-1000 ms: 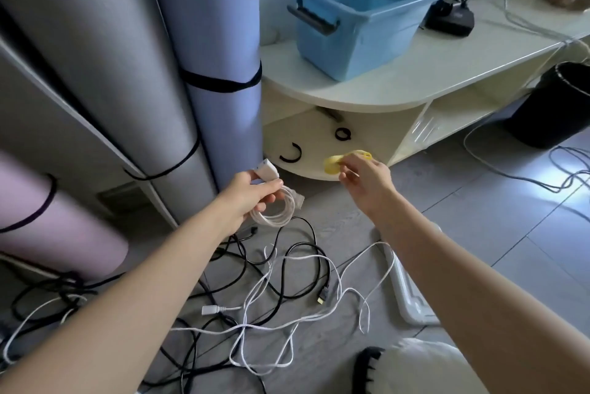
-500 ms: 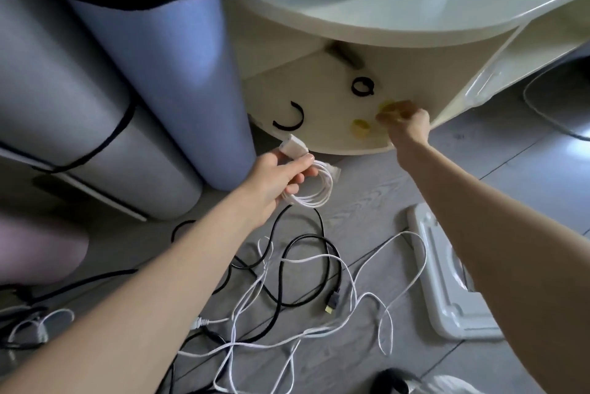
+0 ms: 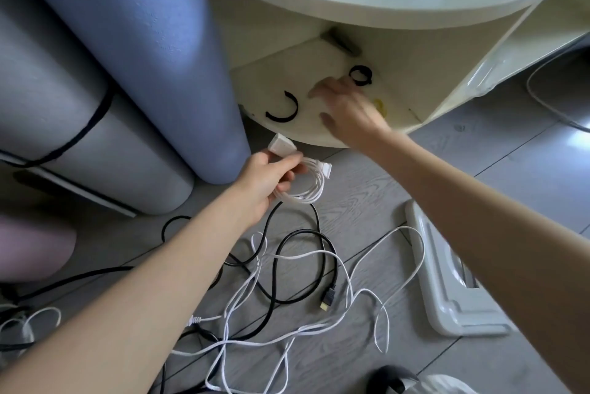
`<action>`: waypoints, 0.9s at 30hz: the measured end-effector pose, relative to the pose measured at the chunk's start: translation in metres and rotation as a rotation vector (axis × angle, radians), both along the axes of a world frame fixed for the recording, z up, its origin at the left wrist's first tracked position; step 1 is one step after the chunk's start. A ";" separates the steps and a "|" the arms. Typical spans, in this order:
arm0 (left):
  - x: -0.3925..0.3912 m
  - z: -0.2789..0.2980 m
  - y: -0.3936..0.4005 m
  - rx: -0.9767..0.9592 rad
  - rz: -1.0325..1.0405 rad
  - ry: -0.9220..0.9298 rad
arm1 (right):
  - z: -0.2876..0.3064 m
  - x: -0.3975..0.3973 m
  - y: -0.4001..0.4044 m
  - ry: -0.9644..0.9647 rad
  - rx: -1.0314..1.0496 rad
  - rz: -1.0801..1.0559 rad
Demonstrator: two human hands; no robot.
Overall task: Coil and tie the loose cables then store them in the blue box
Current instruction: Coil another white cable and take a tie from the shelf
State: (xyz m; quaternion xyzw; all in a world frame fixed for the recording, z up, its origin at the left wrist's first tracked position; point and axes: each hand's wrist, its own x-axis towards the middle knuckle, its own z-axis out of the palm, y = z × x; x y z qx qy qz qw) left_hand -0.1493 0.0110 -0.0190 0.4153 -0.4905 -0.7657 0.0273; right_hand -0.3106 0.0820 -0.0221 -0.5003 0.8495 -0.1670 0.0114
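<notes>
One white coil (image 3: 303, 186) gripped in left hand (image 3: 265, 183), connector (image 3: 281, 144) pointing up-left

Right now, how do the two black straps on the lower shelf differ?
The left black strap lies open in a C shape; the right black strap is closed into a small ring. The left sits near the shelf's front edge, the right farther back, beside the right hand. Both lie flat.
</notes>
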 end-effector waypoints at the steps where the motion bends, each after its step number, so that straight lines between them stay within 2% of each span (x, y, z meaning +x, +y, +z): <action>1: 0.002 0.000 -0.002 -0.012 0.021 -0.011 | -0.003 0.009 -0.012 -0.004 0.079 0.068; 4: 0.012 0.000 -0.006 -0.004 0.076 -0.012 | -0.013 0.026 -0.037 0.004 0.248 0.030; 7: 0.025 0.007 -0.014 -0.008 0.117 -0.016 | -0.002 0.037 -0.045 -0.171 0.097 -0.134; 9: 0.035 0.016 -0.021 0.006 0.144 -0.008 | 0.021 0.043 -0.042 -0.458 -0.056 -0.230; 12: 0.051 0.042 -0.029 0.048 0.185 0.057 | 0.076 0.060 -0.027 -1.124 -0.341 -0.317; 14: 0.061 0.062 -0.031 0.051 0.167 0.101 | 0.108 0.074 -0.013 -1.428 -0.345 -0.245; 15: 0.069 0.078 -0.029 0.049 0.158 0.121 | 0.128 0.085 -0.005 -1.480 -0.277 -0.179; 17: 0.079 0.102 -0.025 0.037 0.130 0.115 | 0.150 0.108 0.006 -1.497 -0.148 -0.066; 18: 0.087 0.120 -0.020 0.014 0.104 0.110 | 0.164 0.121 0.011 -1.445 -0.141 -0.037; 23: 0.120 0.198 0.003 0.046 0.043 0.204 | 0.222 0.167 0.024 -1.033 -0.251 -0.004; 27: 0.145 0.240 0.002 0.132 0.044 0.285 | 0.264 0.197 0.036 -0.898 -0.242 -0.004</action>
